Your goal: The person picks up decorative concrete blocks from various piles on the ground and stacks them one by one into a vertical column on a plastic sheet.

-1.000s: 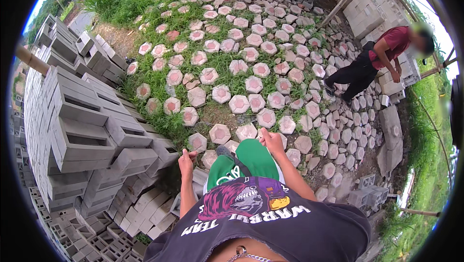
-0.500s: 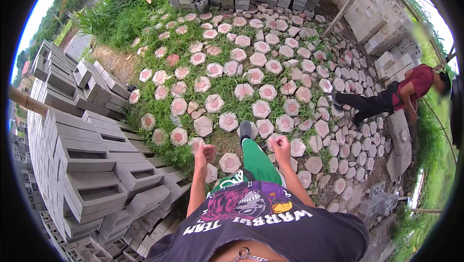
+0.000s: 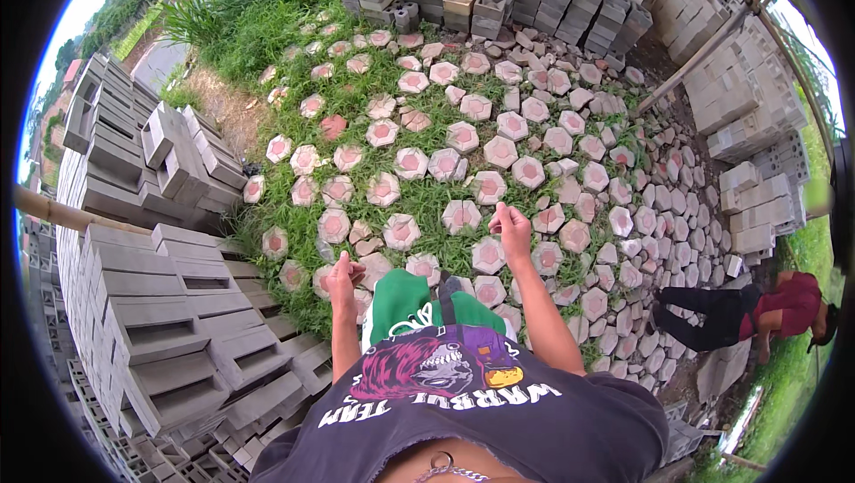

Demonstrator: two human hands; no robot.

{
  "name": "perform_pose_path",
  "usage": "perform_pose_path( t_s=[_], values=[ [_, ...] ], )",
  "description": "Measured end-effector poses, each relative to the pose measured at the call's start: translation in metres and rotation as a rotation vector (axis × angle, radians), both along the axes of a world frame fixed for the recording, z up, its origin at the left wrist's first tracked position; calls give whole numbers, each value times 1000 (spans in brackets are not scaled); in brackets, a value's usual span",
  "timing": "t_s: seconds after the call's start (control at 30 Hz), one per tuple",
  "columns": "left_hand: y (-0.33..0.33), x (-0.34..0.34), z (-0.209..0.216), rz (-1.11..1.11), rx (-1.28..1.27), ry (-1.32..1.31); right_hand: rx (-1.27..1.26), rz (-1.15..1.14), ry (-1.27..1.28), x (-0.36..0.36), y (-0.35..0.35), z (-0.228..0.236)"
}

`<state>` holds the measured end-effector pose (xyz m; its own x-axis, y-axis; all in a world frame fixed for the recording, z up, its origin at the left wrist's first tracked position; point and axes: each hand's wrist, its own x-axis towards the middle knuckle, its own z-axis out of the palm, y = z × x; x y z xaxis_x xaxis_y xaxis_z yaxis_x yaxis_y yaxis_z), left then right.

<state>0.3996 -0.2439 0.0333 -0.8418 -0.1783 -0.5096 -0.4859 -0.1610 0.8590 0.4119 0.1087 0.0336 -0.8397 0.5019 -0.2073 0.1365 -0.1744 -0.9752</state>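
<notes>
Carrying nothing visible in the half-open left hand (image 3: 342,276) or curled right hand (image 3: 512,235), can't tell how tightly; facing, ahead of and below the nearer right, a pink-centred, pale hexagonal concrete paver (image 3: 488,186) in green grass (image 3: 427,194).

Pale hexagonal pavers (image 3: 461,216) with reddish centres lie flat, many spaced apart in grass (image 3: 245,64).

Rough matt concrete pavers (image 3: 462,216), matt concrete blocks (image 3: 191,306), smooth bamboo pole (image 3: 80,212), matt cloth shirt (image 3: 552,425), matt cloth trousers (image 3: 399,294), glossy metal chain (image 3: 463,475)
</notes>
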Motion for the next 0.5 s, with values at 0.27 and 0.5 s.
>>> perform_pose_path(
  t_s=[0.27, 0.5],
  values=[
    [23, -134, -18, 3, 118, -16, -165, -38, -23, -115, 10, -33],
    [47, -333, 6, -205, 113, 26, -226, -244, -85, -213, -2, -42]
  ],
)
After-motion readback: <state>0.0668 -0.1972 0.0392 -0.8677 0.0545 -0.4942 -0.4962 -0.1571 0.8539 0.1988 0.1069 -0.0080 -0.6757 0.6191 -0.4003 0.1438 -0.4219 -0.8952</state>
